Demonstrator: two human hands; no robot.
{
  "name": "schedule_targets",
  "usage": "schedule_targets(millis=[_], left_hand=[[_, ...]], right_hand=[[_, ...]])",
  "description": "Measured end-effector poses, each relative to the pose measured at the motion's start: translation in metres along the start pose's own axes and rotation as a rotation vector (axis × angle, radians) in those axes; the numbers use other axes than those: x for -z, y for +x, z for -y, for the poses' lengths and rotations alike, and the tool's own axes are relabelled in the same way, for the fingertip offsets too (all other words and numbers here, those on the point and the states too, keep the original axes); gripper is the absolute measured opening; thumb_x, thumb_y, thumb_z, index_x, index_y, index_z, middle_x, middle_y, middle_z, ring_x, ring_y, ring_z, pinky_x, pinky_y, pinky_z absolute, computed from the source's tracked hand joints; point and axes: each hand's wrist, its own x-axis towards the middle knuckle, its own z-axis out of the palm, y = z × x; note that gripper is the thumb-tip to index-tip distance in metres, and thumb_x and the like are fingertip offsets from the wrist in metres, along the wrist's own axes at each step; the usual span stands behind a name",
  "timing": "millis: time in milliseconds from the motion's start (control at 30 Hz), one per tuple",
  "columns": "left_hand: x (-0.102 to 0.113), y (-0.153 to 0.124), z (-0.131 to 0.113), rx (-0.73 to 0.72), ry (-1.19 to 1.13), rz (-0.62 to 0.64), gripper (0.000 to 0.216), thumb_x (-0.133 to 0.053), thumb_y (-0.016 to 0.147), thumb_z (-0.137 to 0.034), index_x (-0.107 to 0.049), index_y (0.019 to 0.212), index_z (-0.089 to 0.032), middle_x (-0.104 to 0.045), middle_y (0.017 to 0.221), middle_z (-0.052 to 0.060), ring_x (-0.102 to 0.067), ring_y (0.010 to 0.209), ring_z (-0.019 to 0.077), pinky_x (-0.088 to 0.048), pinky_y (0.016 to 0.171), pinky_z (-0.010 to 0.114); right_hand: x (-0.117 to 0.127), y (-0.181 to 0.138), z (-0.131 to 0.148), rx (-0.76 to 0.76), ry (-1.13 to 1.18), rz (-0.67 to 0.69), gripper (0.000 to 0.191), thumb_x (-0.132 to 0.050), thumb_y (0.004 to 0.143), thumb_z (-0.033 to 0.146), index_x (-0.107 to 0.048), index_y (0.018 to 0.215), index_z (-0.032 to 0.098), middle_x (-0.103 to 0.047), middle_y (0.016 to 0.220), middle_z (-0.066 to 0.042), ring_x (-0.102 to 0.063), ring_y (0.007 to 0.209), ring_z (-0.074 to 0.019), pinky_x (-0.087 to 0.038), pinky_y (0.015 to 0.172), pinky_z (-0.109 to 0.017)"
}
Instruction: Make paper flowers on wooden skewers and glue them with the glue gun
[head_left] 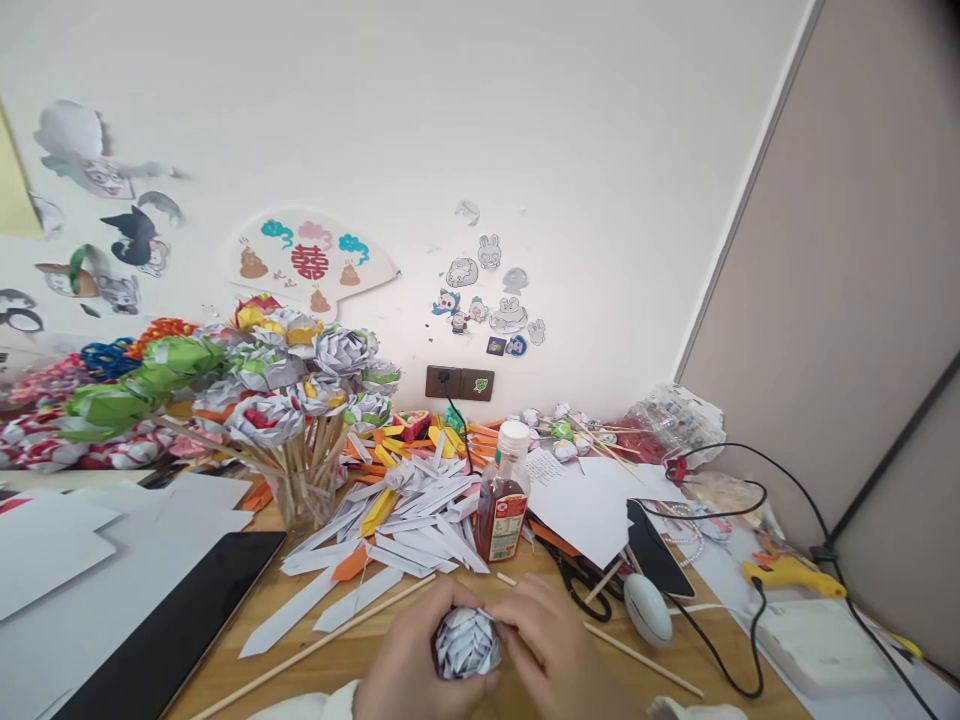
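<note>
Paper flower (pixel 468 643) sits at six o'clock, left hand (pixel 416 650) wrapped around its nine o'clock side, right hand (pixel 551 640) with fingertips bunched at its two o'clock edge (can't tell if they're pinching).

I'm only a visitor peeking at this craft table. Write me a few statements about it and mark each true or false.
1. The left hand cups a white paper flower. True.
2. The right hand is holding the bottle. False: it is at the flower's edge.
3. The glue gun is blue. False: it is yellow.
4. The bottle stands upright. True.
5. The wall socket is white. False: it is dark.
6. A fan-shaped cutout is on the wall. True.
</note>
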Motion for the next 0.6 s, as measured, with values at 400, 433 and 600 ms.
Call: schedule_targets(millis=[400,433,600], left_hand=[[0.0009,0.0013,0.0051,-0.008,-0.078,-0.073,0.028,-0.066,0.057,-0.015,-0.056,0.083,-0.018,-0.067,0.079,0.003,-0.062,0.077,0.0224,-0.047,0.07,0.03],[0.0011,0.0014,0.0056,-0.006,-0.078,-0.099,0.027,-0.066,0.059,-0.016,-0.056,0.084,-0.018,-0.067,0.08,0.003,-0.062,0.078,0.0226,-0.047,0.071,0.03],[0.0033,0.002,0.0059,-0.062,-0.098,-0.139,0.025,-0.064,0.063,-0.017,-0.057,0.087,-0.021,-0.068,0.084,0.001,-0.062,0.082,0.0215,-0.049,0.073,0.029]], right_hand=[[-0.0073,-0.0031,-0.0023,-0.32,0.324,-0.094,0.024,-0.051,0.073,0.006,-0.066,0.087,0.018,-0.065,0.084,-0.006,-0.063,0.08,-0.0173,-0.052,0.07,-0.025],[-0.0066,-0.0038,-0.0009,-0.254,0.286,-0.114,0.027,-0.051,0.074,0.006,-0.066,0.092,0.019,-0.066,0.086,-0.006,-0.063,0.082,-0.0174,-0.052,0.072,-0.026],[-0.002,-0.003,0.0046,0.058,0.181,-0.148,0.041,-0.051,0.078,0.008,-0.057,0.115,0.023,-0.064,0.093,-0.007,-0.06,0.085,-0.0173,-0.049,0.076,-0.028]])
